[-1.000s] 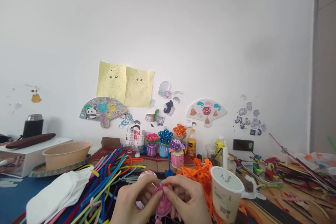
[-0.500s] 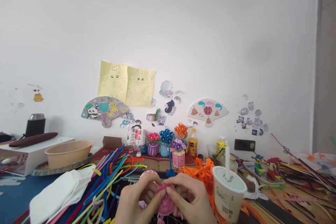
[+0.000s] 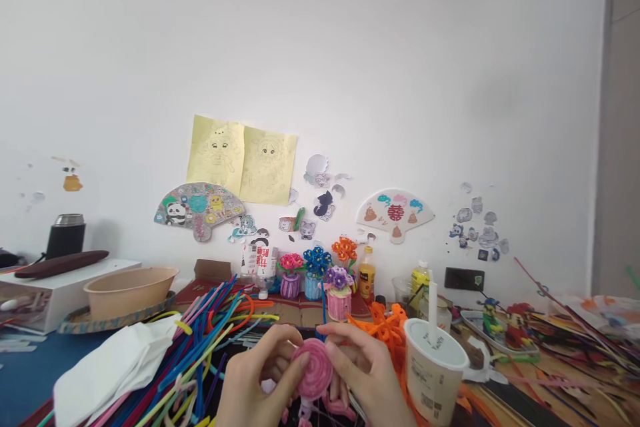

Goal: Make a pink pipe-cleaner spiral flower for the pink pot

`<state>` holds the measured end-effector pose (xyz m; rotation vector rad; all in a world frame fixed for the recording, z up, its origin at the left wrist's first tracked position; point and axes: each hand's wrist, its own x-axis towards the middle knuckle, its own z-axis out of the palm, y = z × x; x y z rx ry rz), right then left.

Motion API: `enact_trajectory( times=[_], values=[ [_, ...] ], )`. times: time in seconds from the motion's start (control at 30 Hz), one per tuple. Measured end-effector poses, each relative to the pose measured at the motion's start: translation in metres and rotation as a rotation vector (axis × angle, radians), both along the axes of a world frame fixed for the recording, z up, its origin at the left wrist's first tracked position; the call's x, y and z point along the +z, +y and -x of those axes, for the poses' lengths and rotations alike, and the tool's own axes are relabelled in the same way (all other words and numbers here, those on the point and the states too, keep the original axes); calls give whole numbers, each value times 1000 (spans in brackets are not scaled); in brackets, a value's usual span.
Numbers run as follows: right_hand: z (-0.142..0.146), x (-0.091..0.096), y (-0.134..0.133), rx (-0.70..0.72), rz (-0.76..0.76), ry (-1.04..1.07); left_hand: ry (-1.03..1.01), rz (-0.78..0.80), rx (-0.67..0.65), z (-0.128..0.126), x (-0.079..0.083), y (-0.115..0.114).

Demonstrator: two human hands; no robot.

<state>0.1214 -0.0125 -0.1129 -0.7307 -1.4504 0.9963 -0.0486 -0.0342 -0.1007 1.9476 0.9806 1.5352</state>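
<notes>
Low in the middle of the view, my left hand and my right hand pinch a flat pink spiral coil of pipe cleaner between them. The left thumb presses on the coil's left edge; the right fingers grip its right side. The coil's face is turned towards me. Loose pink ends hang below it, partly hidden by my fingers. A blue pipe-cleaner stem stands just behind the coil.
A paper cup with a straw stands right beside my right hand. Orange pipe cleaners lie behind it, a multicoloured bundle and white tissue to the left. Small pipe-cleaner flower pots and bottles line the wall.
The pink coil has turned up so its spiral face shows fully; my right fingers have slid off its front to its right side. The view shifted slightly.
</notes>
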Motion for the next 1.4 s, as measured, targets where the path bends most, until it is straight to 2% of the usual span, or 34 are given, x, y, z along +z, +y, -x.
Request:
enact_trajectory(
  times=[0.23,0.53,0.73,0.97,1.4],
  values=[
    [-3,-5,8,103,89,15,33,15,3,0,-6,5],
    [-2,1,4,105,79,-88,134,-19,-21,-2,-13,11],
    [3,1,0,93,106,-59,167,-40,8,-2,-12,10],
    [-2,2,0,56,27,-121,173,-76,34,-3,-12,9],
    [6,-1,-1,-22,-21,0,149,-196,91,-4,-7,5]
  ],
)
